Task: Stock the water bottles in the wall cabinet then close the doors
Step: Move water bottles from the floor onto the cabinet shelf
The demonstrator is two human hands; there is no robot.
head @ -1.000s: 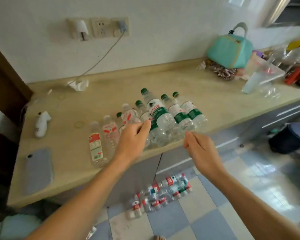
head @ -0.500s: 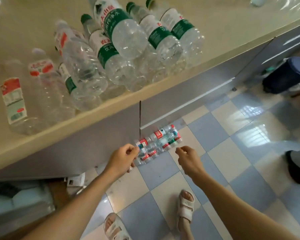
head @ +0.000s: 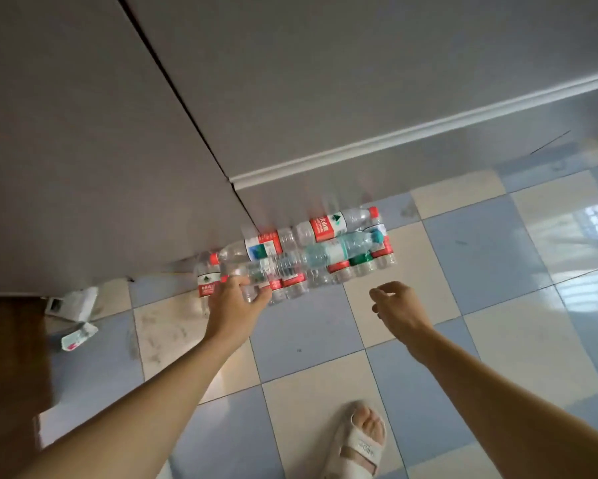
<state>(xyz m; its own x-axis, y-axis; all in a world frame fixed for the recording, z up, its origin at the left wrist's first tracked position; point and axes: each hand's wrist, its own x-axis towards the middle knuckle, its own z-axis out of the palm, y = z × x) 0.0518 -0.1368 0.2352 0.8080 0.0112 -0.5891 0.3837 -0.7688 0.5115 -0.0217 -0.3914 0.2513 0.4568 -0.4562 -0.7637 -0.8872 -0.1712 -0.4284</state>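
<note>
Several clear water bottles [head: 325, 229] with red and green labels lie in a row on the tiled floor against the base of the grey cabinet [head: 100, 150]. My left hand [head: 233, 302] grips the bottom end of one clear bottle [head: 290, 262] that lies across the top of the row, its teal cap pointing right. My right hand [head: 396, 305] hovers just in front of the row with loosely curled fingers and holds nothing.
Closed grey cabinet doors fill the upper view, with a pale trim strip [head: 411, 133] along the bottom of the right one. Crumpled wrappers [head: 76, 305] lie on the floor at left. My sandalled foot [head: 359, 440] stands on the blue and cream tiles.
I have bent down from the counter to the floor. Both hands dropped to the floor row, and my left hand has taken hold of one bottle there.
</note>
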